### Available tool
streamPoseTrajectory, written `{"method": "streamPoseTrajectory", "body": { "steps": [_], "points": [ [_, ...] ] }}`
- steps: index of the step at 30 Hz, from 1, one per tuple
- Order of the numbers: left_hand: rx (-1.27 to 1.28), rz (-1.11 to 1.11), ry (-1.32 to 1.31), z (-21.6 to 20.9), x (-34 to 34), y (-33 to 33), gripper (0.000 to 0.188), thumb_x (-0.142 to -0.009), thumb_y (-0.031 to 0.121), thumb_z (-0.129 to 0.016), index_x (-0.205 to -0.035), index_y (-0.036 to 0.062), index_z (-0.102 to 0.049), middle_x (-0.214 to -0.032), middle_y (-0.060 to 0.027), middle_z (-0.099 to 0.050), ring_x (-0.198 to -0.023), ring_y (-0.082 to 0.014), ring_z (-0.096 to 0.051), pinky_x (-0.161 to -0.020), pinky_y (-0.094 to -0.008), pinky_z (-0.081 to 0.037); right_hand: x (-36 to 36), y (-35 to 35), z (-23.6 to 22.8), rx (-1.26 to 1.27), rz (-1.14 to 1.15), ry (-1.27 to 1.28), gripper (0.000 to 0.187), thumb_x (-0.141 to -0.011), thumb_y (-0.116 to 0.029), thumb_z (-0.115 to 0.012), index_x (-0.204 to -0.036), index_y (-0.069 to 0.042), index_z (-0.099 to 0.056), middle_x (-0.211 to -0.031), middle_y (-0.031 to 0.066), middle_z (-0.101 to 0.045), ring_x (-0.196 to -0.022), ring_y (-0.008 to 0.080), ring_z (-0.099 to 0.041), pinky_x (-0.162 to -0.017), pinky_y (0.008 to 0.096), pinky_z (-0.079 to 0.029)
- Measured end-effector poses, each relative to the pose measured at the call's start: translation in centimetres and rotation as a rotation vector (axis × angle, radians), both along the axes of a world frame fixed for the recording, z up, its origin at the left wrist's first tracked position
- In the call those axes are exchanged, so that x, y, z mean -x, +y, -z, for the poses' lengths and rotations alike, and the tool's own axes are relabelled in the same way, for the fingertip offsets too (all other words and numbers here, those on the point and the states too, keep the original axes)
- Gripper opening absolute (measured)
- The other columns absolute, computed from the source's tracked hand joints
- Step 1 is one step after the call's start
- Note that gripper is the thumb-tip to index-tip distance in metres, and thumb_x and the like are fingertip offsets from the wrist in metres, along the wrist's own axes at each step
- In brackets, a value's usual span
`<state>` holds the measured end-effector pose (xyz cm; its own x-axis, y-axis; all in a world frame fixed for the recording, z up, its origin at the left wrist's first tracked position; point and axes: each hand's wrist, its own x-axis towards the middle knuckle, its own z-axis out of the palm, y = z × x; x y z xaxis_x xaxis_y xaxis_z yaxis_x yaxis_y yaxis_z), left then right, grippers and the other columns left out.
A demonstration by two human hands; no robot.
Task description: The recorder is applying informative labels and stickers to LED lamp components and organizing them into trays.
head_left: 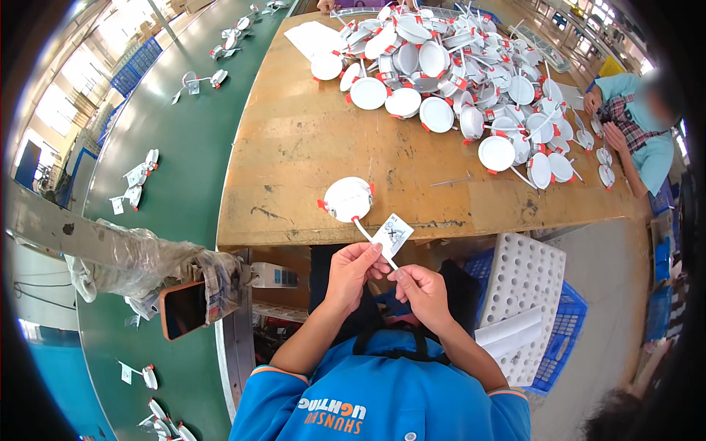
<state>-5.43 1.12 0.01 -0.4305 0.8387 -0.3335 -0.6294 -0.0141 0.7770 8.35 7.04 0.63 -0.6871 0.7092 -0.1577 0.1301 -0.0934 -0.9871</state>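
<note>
A round white downlight (348,200) with red clips lies near the front edge of the wooden table, and its white cable (362,228) runs from it toward me. My left hand (350,273) pinches the cable and the lower edge of a white printed label (393,234), which stands out from the cable like a flag. Just to its right, my right hand (422,291) is closed on the cable below the label. Both hands are in front of the table edge, close together, above my lap.
A heap of similar downlights (434,59) covers the far part of the wooden table (294,162); a thin hex key (451,180) lies nearer. On the left, a green conveyor belt (187,140) carries several lights. A phone (182,310) hangs beside it. At right sits a co-worker (640,117).
</note>
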Motion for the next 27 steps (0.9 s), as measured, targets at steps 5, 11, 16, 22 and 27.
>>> {"method": "streamPoseTrajectory", "body": {
  "steps": [5,11,16,22,27],
  "points": [
    [0.018,0.003,0.001,0.3,0.2,0.0,0.014,-0.082,0.015,-0.058,-0.08,0.001,-0.06,-0.069,-0.0053,-0.061,-0.058,-0.0083,-0.057,-0.051,-0.0187,-0.043,-0.7,2.2,-0.9,-0.093,-0.04,-0.041,0.02,-0.084,-0.017,-0.052,-0.082,0.001,-0.061,-0.064,0.0053,-0.058,-0.058,0.0094,-0.054,-0.054,0.0228,-0.044],
    [0.008,0.018,0.008,0.4,0.0,0.0,0.014,-0.083,0.014,-0.057,-0.08,0.0002,-0.059,-0.07,-0.0065,-0.061,-0.058,-0.0088,-0.057,-0.052,-0.0192,-0.043,1.7,12.7,-3.9,-1.152,0.253,-0.223,0.02,-0.073,-0.007,-0.058,-0.093,-0.003,-0.058,-0.086,0.009,-0.054,-0.084,0.0268,-0.049,-0.073,0.0347,-0.041],
    [-0.033,0.038,-0.051,0.6,-0.5,0.0,0.014,-0.084,0.014,-0.055,-0.079,0.0007,-0.058,-0.071,-0.0073,-0.061,-0.061,-0.01,-0.059,-0.053,-0.0191,-0.045,1.6,16.5,-1.6,-1.223,0.139,-0.457,0.02,-0.067,-0.006,-0.065,-0.086,-0.004,-0.061,-0.086,0.0077,-0.055,-0.083,0.0259,-0.049,-0.071,0.0357,-0.042],
    [-0.057,0.039,-0.088,0.7,-0.7,0.1,0.012,-0.085,0.013,-0.054,-0.084,0.0014,-0.056,-0.075,-0.0095,-0.062,-0.067,-0.0146,-0.062,-0.055,-0.0215,-0.05,2.1,16.9,-1.6,-1.539,-0.045,-0.627,0.004,-0.069,-0.008,-0.058,-0.068,-0.005,-0.056,-0.076,0.0074,-0.052,-0.078,0.0242,-0.049,-0.065,0.0343,-0.042],
    [-0.049,-0.003,-0.058,0.3,-0.7,0.5,0.012,-0.085,0.014,-0.053,-0.088,0.0028,-0.055,-0.077,-0.0101,-0.062,-0.067,-0.0155,-0.063,-0.055,-0.0221,-0.05,2.2,16.2,-2.7,-1.681,-0.098,-0.627,0.003,-0.071,-0.008,-0.054,-0.072,-0.006,-0.052,-0.068,0.0077,-0.049,-0.072,0.0219,-0.05,-0.06,0.0317,-0.042]
  ]
}}
